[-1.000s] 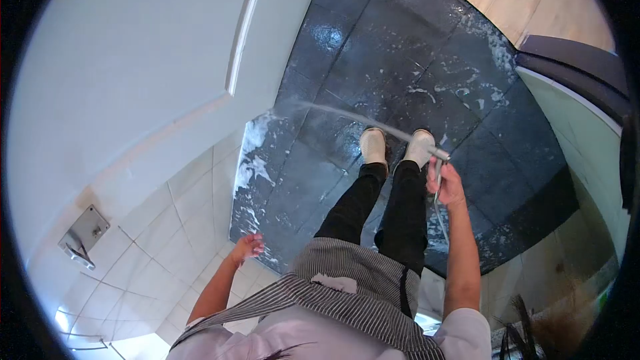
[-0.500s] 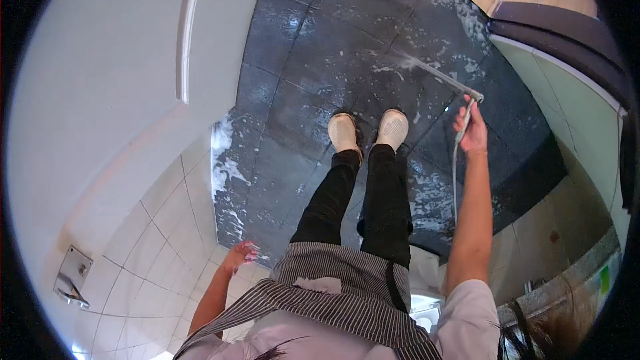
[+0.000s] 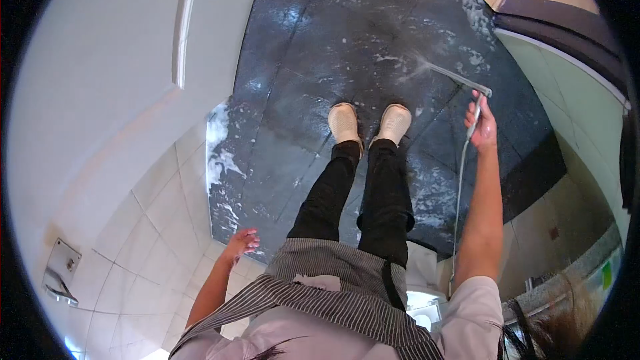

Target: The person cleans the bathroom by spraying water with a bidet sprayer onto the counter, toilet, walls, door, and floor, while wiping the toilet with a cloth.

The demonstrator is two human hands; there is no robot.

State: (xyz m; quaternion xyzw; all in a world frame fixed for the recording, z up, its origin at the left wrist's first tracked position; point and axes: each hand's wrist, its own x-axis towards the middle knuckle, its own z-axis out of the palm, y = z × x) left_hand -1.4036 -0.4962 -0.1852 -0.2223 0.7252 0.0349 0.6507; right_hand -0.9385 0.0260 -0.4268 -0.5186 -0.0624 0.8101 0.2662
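My right hand [image 3: 484, 123] is wrapped round the handle of a hand-held sprayer [image 3: 483, 95], out to the right above the floor. From its head a jet of water [image 3: 457, 78] runs left and breaks into spray on the dark floor tiles [image 3: 313, 47]. A thin pale hose [image 3: 460, 190] hangs from the handle down past my forearm. My left hand [image 3: 241, 245] is low on the left, with nothing in it. Its fingers are loosely bent and apart, and look wet.
White foam [image 3: 219, 140] lies along the floor's left edge, with more patches at right. Both my shoes [image 3: 343, 122] stand on the wet tiles. A white door [image 3: 127, 47] is at left, a pale green panel [image 3: 567, 80] at right. Behind my legs is part of a toilet [image 3: 423, 303].
My right hand and the sprayer have shifted slightly right. The jet's landing spot has also moved right. My left hand has risen a little.
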